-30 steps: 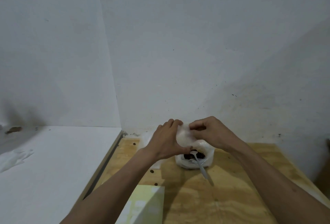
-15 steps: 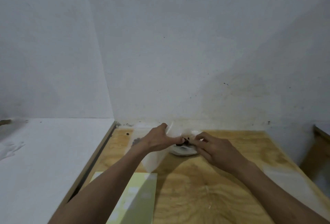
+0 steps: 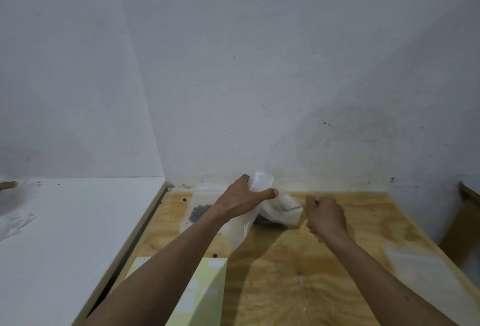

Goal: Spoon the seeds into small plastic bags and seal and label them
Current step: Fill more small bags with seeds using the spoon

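plywood table [image 3: 298,286], yellow sheet [image 3: 205,297], filled bag [image 3: 198,212]

Both arms reached forward; left hand [image 3: 242,199] gripped something with thumb sticking out right, right hand [image 3: 326,215] curled into a fist.

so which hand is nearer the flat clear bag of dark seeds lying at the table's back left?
Left. The left hand, gripping a crumpled clear plastic bag, is right beside the flat clear bag of dark seeds. The right hand, holding a spoon handle, is farther right.
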Available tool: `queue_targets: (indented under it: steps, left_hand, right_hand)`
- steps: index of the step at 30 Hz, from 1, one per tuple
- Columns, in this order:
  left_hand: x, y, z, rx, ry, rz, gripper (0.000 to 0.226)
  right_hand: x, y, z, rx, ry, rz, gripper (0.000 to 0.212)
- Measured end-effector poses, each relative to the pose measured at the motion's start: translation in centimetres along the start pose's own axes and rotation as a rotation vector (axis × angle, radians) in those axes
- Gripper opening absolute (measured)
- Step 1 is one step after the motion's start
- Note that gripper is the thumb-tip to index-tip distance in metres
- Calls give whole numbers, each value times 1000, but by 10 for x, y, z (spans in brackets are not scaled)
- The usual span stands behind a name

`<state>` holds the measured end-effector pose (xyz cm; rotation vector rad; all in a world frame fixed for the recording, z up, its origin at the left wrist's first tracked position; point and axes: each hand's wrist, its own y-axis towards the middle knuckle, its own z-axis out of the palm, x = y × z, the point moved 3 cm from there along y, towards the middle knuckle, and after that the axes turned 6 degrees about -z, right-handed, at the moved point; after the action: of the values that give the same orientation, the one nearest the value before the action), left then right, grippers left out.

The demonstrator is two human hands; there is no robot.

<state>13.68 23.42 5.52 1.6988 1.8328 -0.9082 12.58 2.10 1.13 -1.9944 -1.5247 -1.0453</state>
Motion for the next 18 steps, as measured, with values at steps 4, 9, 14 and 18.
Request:
queue_targets:
  steps: [4,9,14,18]
  left_hand:
    - [11,0,-5,0,50,-5,97]
    - [27,-7,-22,-45,38,9,94]
    - [31,-12,-30,-112,-5,69,65]
    - [31,-13,-27,-116,-9,111,59]
  right_hand:
    - [-6,-1,0,42,169,104,42]
    - [4,8,-18,-25,140,-30,38]
    - [21,17,-37,-57,145,-75,41]
    - [39,20,-51,-51,216,-81,36]
